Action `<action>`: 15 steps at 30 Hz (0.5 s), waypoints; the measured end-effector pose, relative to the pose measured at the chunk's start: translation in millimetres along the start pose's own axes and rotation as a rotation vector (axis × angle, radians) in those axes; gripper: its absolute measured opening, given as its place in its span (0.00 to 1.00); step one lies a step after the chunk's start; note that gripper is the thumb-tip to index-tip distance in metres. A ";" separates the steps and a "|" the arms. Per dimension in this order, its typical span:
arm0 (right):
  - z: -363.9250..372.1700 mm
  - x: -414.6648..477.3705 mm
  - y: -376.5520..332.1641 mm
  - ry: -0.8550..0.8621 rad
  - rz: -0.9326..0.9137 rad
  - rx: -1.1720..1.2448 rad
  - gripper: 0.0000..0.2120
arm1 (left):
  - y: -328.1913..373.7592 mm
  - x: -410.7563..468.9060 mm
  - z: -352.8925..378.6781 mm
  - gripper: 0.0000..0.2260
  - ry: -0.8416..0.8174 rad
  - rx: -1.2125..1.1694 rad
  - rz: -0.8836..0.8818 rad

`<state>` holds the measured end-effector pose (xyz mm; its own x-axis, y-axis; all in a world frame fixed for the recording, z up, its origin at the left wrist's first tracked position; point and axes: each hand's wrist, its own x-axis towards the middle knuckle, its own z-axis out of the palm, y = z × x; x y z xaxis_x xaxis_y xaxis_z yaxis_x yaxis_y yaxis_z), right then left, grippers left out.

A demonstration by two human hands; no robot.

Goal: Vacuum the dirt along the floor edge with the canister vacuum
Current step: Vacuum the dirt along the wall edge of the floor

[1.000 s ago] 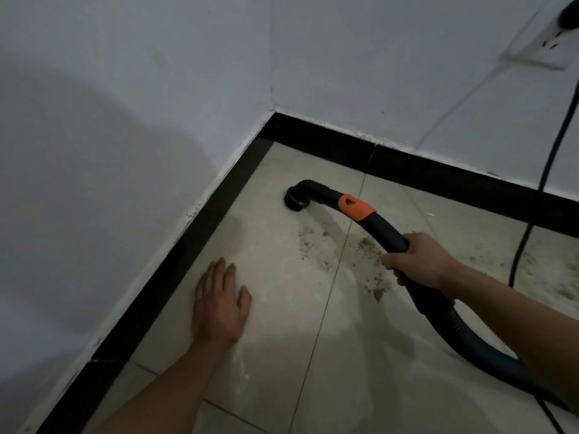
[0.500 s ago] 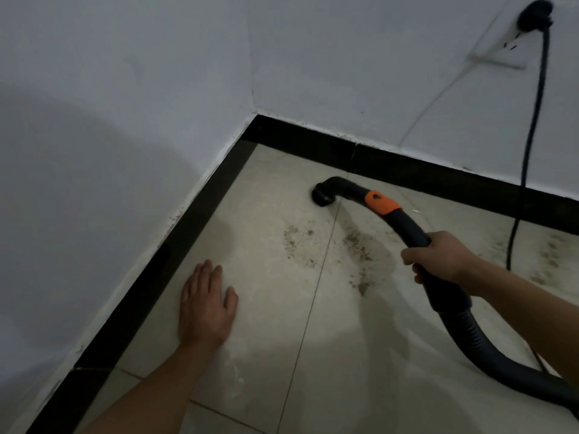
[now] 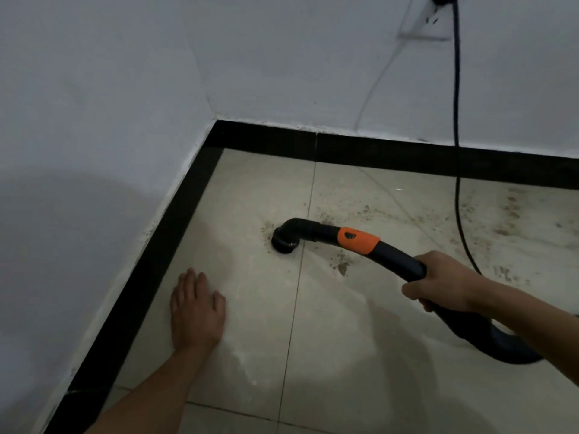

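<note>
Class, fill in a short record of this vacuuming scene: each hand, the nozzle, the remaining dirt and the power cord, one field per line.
Left hand: flat on the floor tile, fingers straight, near the black skirting
Right hand: grips the vacuum hose behind its orange collar
Nozzle: mouth down on the tile
Dirt: scattered right of the nozzle
Cord: hangs from the wall socket to the floor

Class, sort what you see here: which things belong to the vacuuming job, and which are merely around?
In the job:
vacuum nozzle on the tile
hose, gripped by the right hand
scattered dirt

Merely around:
left hand, flat on the floor
black skirting
dark cord hanging from the wall socket
</note>
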<state>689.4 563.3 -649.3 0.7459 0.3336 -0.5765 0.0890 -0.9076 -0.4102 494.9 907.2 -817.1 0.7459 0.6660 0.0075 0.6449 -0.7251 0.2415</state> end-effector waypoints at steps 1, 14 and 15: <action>-2.0 0.9 -0.3 -0.003 0.000 -0.010 0.06 | -1.2 0.8 0.2 0.30 0.004 -0.004 0.004; 9.0 -5.4 3.4 0.029 -0.033 -0.213 0.07 | -1.4 -1.6 1.9 0.29 0.020 -0.029 -0.011; 12.6 -3.2 -0.4 0.030 -0.041 -0.219 0.07 | -1.5 -1.5 2.1 0.28 0.022 -0.030 -0.017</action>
<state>678.6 565.8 -656.1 0.7579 0.3665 -0.5397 0.2585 -0.9283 -0.2673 493.2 906.9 -819.5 0.7309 0.6820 0.0241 0.6521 -0.7083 0.2703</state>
